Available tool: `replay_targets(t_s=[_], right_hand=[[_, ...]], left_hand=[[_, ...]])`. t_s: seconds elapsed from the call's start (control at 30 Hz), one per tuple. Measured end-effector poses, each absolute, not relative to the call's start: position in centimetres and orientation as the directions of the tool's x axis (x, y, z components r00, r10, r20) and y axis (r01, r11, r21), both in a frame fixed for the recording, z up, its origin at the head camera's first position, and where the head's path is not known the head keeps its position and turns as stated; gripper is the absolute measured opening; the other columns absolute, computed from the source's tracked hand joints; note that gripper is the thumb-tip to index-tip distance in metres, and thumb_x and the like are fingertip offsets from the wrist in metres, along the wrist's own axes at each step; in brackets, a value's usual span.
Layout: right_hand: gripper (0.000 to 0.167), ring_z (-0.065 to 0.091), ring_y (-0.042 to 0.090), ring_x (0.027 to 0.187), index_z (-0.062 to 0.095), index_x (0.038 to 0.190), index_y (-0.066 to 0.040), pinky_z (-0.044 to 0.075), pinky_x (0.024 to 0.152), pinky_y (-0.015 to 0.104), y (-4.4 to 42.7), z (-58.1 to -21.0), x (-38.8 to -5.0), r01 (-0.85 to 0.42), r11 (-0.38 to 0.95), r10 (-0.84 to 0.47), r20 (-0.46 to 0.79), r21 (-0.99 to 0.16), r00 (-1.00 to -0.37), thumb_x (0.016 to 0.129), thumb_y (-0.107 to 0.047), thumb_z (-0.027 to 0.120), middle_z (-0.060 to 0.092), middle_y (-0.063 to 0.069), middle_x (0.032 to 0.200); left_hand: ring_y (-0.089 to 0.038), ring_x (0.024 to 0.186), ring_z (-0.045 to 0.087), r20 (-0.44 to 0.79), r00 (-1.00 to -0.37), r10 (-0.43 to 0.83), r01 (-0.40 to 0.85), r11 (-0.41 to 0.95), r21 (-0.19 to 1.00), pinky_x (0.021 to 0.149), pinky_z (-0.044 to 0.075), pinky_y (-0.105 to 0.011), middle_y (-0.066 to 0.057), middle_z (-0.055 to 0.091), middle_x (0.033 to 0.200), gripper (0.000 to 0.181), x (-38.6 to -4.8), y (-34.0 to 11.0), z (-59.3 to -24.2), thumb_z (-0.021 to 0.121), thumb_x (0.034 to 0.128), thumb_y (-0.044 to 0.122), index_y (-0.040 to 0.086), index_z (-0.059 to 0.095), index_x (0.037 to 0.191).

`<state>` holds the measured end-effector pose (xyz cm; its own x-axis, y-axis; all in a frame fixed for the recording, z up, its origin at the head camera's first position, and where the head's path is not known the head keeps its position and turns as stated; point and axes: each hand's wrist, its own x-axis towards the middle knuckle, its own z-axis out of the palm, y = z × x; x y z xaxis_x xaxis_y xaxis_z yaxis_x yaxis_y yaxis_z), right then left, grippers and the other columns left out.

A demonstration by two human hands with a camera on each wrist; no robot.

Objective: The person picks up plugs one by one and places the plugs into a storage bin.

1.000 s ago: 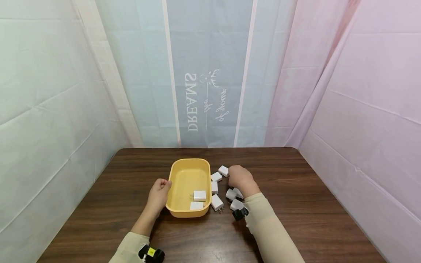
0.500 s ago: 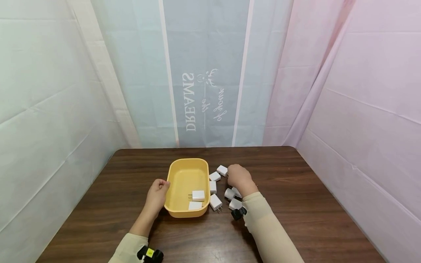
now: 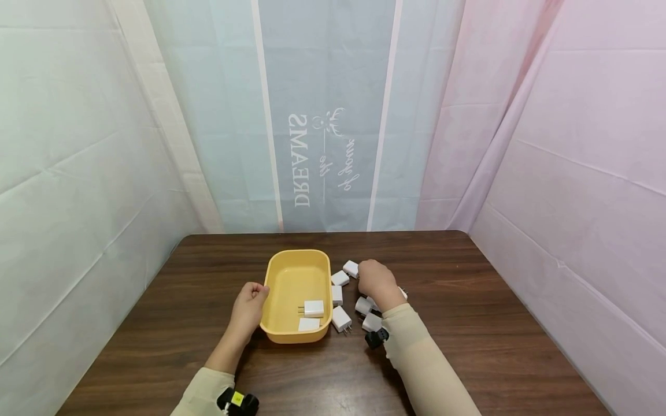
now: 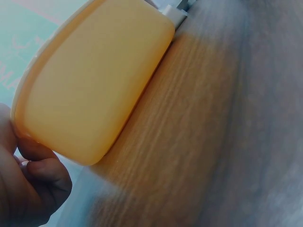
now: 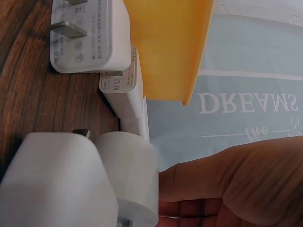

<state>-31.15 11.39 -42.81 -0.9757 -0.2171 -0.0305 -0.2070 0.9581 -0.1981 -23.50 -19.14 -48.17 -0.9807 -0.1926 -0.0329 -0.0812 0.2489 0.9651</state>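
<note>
In the head view, your left hand (image 3: 248, 309) is at the left rim of the yellow tray (image 3: 291, 280), just left of the frame's centre on the bench (image 3: 484, 323). Two chargers (image 3: 313, 308) lie in the tray's lower right corner, as they did half a second ago. Your right hand (image 3: 378, 282), fingers curled under, is over the loose chargers (image 3: 341, 319) right of the tray. The change is there: a white tip (image 3: 403, 293) now shows beyond the right side of your wrist. Probably you have nudged or turned a piece; the tray has gained nothing, so the work looks centred on the loose group.

In the left wrist view, your thumb and fingers pinch the tray's rim at the lower left.

In the right wrist view, your thumb lies beside a round charger (image 5: 128, 170) at the lower middle, fingers curled beneath. You can't tell here whether they grip anything. Another charger (image 5: 90, 40) sits upper left, prongs showing, before the tray's wall.
</note>
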Motion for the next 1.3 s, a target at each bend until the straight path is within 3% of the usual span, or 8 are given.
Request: replay_targets(t_s=[0.43, 0.67, 0.87, 1.3], right_hand=[[0.012, 0.059, 0.022, 0.077, 0.074, 0.098, -0.004, 0.048, 0.06, 0.038, 11.33, -43.08, -31.19, -0.205, 0.961, -0.215, -0.036, -0.186, -0.976, 0.087, -0.001, 0.073, 0.067, 0.015, 0.109], [0.012, 0.061, 0.024, 0.078, 0.074, 0.101, -0.002, 0.049, 0.059, 0.039, 11.78, -43.17, -31.22, -0.18, 0.965, -0.186, -0.012, -0.191, -0.982, 0.09, -0.002, 0.069, 0.064, 0.021, 0.118], [0.01, 0.066, 0.033, 0.085, 0.075, 0.1, -0.001, 0.056, 0.063, 0.045, 12.02, -43.28, -31.32, -0.171, 0.973, -0.17, 0.018, -0.156, -0.985, 0.092, -0.005, 0.069, 0.063, 0.022, 0.112], [0.009, 0.067, 0.033, 0.088, 0.076, 0.098, -0.002, 0.057, 0.069, 0.047, 12.05, -43.82, -31.74, -0.156, 0.973, -0.154, 0.024, -0.172, -0.988, 0.091, -0.006, 0.071, 0.065, 0.021, 0.11]], left_hand=[[-0.02, 0.067, 0.058, -0.035, -0.982, -0.187, -0.078, 0.231, 0.97, 0.054, 0.049, -0.028, -0.01, 0.056, 0.083, 0.026, -23.39, -19.19, -48.16, 0.048, 0.1101, 0.027, 0.002, 0.051, 0.115], [-0.02, 0.068, 0.058, -0.031, -0.981, -0.194, -0.076, 0.23, 0.97, 0.054, 0.049, -0.028, -0.012, 0.056, 0.084, 0.025, -23.38, -19.09, -48.1, 0.048, 0.1101, 0.026, 0.002, 0.051, 0.114], [-0.021, 0.07, 0.059, -0.03, -0.981, -0.192, -0.076, 0.238, 0.968, 0.056, 0.05, -0.028, -0.013, 0.056, 0.086, 0.026, -23.37, -19.05, -47.98, 0.047, 0.1103, 0.027, 0.002, 0.051, 0.115], [-0.021, 0.068, 0.059, -0.036, -0.98, -0.195, -0.084, 0.239, 0.967, 0.055, 0.05, -0.028, -0.012, 0.056, 0.085, 0.025, -23.32, -19.09, -47.98, 0.048, 0.11, 0.027, 0.002, 0.051, 0.115]])
